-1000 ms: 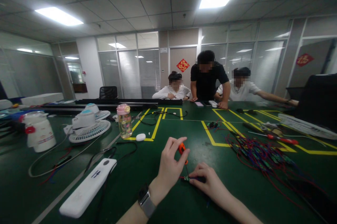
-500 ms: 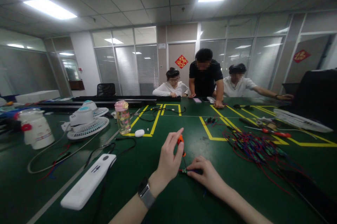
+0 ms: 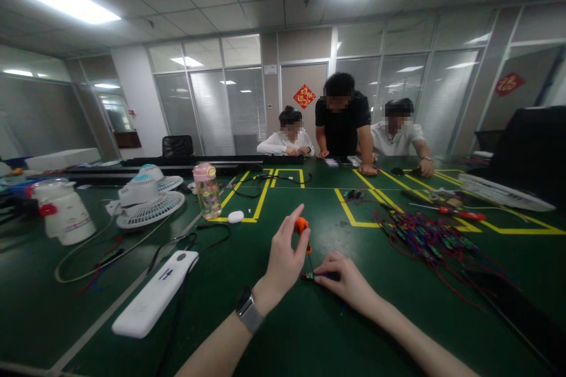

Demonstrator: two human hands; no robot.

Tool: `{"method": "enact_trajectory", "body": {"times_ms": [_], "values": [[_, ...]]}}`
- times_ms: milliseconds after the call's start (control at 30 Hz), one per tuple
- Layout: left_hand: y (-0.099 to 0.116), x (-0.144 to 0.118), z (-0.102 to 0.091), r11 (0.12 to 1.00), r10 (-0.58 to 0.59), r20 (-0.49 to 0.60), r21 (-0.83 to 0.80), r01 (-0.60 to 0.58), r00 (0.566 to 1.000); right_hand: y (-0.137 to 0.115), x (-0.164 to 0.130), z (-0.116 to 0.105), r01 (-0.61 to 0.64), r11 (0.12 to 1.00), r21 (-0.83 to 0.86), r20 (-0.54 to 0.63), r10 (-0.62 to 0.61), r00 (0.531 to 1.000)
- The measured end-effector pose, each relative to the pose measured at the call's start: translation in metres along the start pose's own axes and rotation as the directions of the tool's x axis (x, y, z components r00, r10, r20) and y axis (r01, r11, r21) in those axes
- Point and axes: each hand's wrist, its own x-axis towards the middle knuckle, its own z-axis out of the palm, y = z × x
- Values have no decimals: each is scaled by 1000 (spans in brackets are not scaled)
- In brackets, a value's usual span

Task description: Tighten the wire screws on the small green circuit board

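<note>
Hands meet low in the head view over a green table (image 3: 247, 259) marked with yellow tape lines. The left hand (image 3: 283, 259), a watch (image 3: 248, 312) on its wrist, pinches the orange handle of a small screwdriver (image 3: 302, 227) between thumb and fingers; the thin shaft points down and is hard to follow. The right hand (image 3: 347, 280) lies on the table just beside it, fingers pressing a tiny circuit board (image 3: 309, 275) flat, and much of that board is covered by the fingertips, so its details cannot be made out. To the left lie a white power strip (image 3: 154, 300) with a black cable, a water bottle with a pink lid (image 3: 207, 190) and two white fans (image 3: 145, 200). To the right spreads a tangled pile of red and blue wires (image 3: 424, 241), and beyond it a red-handled screwdriver (image 3: 460, 214). Three other people (image 3: 342, 123) are gathered at the far end of the table. A dark chair (image 3: 530, 153) is cut off at the right edge.
</note>
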Motion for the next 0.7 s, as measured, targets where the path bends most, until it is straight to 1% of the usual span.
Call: {"method": "enact_trajectory", "body": {"times_ms": [67, 133, 267, 367, 467, 533, 700], "values": [[-1, 0, -1, 1000, 16, 2, 26, -16, 1000, 0, 0, 0, -1, 1000, 3, -2, 1, 1000], [0, 1, -2, 998, 39, 26, 38, -40, 999, 0, 0, 0, -1, 1000, 7, 0, 1, 1000], [2, 2, -3, 1000, 24, 46, 1, -24, 999, -4, -1, -2, -6, 1000, 14, -6, 6, 1000], [2, 2, -2, 1000, 16, 30, 13, -16, 999, -4, -1, -2, -13, 1000, 8, -7, 13, 1000], [2, 2, -2, 998, 32, 12, 52, -33, 999, -3, -1, -1, -11, 1000, 6, -9, 11, 1000], [3, 2, -2, 997, 42, 20, 60, -44, 999, -3, -1, -1, -7, 1000, 10, -9, 7, 1000], [4, 1, -1, 999, 29, 45, 13, -29, 999, -7, -2, -3, -10, 1000, 13, -7, 10, 1000]]}}
